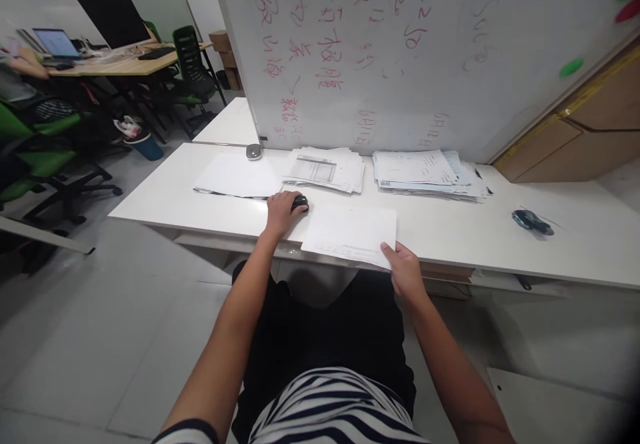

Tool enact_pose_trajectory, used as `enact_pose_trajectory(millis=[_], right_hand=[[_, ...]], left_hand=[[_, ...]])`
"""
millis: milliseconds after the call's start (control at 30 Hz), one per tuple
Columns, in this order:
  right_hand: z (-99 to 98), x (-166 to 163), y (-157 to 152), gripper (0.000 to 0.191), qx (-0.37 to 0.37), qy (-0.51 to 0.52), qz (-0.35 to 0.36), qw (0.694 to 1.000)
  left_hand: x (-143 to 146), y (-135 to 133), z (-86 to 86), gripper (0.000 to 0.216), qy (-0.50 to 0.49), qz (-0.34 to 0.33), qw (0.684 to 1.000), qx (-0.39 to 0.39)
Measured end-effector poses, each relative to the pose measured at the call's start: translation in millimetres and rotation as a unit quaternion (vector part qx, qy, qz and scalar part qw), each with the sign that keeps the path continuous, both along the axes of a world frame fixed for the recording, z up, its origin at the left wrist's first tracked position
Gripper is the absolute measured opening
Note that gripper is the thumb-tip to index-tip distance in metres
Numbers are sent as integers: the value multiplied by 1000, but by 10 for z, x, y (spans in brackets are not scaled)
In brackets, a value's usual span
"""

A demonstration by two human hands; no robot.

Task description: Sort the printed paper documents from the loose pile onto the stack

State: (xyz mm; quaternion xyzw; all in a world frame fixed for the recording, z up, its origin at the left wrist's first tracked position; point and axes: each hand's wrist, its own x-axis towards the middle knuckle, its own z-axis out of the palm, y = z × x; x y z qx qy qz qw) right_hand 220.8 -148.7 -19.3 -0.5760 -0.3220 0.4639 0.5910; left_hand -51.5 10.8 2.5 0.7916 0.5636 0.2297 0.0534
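Note:
My left hand (283, 212) rests on the white desk with its fingers wrapped over a small black rounded object (301, 203) that looks like a stapler; most of it is hidden under the palm. At the right, my right hand (406, 272) pinches the near right corner of some white paper (350, 231), thumb on top. The paper lies over the desk's front edge, its left side close to the black object. Faint print shows along its near edge.
Beyond my hands lie a left paper stack (240, 175), a middle stack (325, 169) and a right stack (425, 172). A grey rounded object (254, 152) sits by the whiteboard (400, 57). A dark teal object (533, 222) lies rightward, near cardboard boxes (565, 144).

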Motion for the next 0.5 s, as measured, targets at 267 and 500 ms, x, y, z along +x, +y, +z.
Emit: enact_pose_trajectory(millis=[267,500], right_hand=[[-37,-209,42,36,-4,15,41,999],[-7,-352,126,46,-20,34,62,997]], left_hand=[[-68,-6,63,31,-36,-42,998,-24],[-100,-30,91,32,-42,-64,996,-48]])
